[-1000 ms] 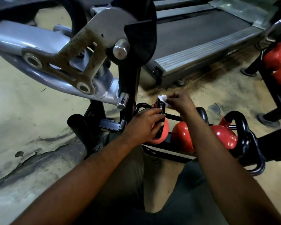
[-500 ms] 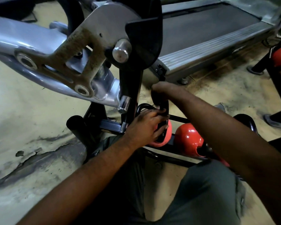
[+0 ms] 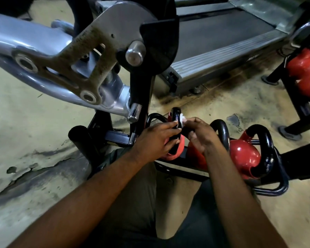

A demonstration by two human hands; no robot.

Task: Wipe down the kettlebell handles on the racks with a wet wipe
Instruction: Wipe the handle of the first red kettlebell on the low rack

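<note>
On a cracked gym floor point(image 3: 34, 133) near a treadmill point(image 3: 213, 36), the left hand point(image 3: 154, 138) grips a black kettlebell handle point(image 3: 174, 113) at the low rack point(image 3: 276, 189)'s left end, the right hand point(image 3: 199, 135) pinching a wipe point(image 3: 182, 120) against it.

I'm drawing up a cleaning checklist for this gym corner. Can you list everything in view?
low-rack kettlebells: three, red with black handles, centre right
far-rack kettlebells: at least two, red, right edge
wet wipe: one, white, against the leftmost handle
low rack: one, black, on the floor
far rack: one, black, right edge
treadmill: one, grey and black, top right
machine arm: one, silver, upper left
floor: beige, stained
trousers: olive, bottom centre
left hand: holds the leftmost handle
right hand: pinches the wet wipe
</note>
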